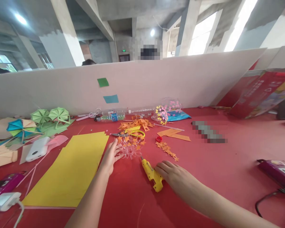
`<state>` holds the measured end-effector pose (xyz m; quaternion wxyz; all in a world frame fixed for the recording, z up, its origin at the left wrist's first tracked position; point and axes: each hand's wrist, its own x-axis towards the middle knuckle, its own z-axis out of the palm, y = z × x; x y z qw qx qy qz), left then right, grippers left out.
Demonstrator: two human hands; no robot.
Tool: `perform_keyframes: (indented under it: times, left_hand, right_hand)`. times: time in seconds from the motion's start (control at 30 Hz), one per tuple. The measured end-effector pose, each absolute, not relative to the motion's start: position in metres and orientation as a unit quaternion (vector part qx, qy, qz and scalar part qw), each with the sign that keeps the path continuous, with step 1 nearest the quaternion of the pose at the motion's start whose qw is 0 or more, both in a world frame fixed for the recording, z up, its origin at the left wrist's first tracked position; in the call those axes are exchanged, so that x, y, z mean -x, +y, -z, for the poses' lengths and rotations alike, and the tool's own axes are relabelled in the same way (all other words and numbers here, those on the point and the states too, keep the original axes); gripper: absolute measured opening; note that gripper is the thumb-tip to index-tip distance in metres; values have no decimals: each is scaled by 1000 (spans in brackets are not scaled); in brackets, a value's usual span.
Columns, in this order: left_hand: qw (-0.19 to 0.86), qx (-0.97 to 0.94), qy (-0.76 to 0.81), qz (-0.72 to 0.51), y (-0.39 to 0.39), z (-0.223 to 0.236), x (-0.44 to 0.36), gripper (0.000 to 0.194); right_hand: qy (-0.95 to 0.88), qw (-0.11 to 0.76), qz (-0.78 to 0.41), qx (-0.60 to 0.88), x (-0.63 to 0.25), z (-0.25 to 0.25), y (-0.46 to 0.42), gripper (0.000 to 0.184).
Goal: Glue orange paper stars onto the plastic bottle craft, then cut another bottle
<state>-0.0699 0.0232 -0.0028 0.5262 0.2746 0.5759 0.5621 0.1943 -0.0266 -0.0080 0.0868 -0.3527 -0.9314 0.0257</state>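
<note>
My left hand has its fingers apart at the left edge of a clear plastic bottle piece cut into petal-like strips, with orange stars on it. Whether the fingertips touch it I cannot tell. Lying on its side on the red table is a yellow hot glue gun, nozzle pointing at that piece. The stretched fingers of my right hand rest against its right side without wrapping round it. Just behind the plastic piece lie yellow-handled scissors among orange paper stars. More stars trail beside a red ring.
Yellow paper sheets lie left of my left arm. A clear bottle and a star-covered plastic piece stand near the white partition. Folded paper umbrellas, a white device and purple tools lie at the sides.
</note>
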Motion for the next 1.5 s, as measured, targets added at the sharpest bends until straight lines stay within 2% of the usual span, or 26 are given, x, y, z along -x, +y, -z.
perform_keyframes:
  times: [0.2,0.33,0.53,0.7,0.83,1.03,1.2,1.33,1.5]
  left_hand:
    - [561,-249,552,-564,21,0,62,43]
    - [583,-225,531,-572,21,0,59,43]
    - [601,-196,507,-585,21,5,51,36]
    - [571,-215,524,-594,20,6,51,29]
    - [484,-257,549,-631,23,5,62,33]
    - [292,-326,587,-681,22,-2,84,27]
    - [202,-452,617,-612,6,-29,78,21]
    - [89,-604,578,-542,-4,-53,54,21]
    - [-84,-727,466,-498,-9,-43,38,41]
  right_hand:
    - [-945,79,-39,314,-197,3,-12,43]
    - [-947,77,-72,304,-197,-2,-5,46]
    - [-939,80,-102,318,-191,-20,-2,63]
    - [-916,127,-127,358,-179,-26,11,45]
    - [-899,153,-139,386,-173,-29,19,38]
    - [-868,180,-133,444,-180,-35,42,28]
    - [-821,222,-112,513,-202,-22,71,26]
    - [-815,213,-92,532,-216,-7,80,25]
    - [-849,168,-56,498,-218,1,75,15]
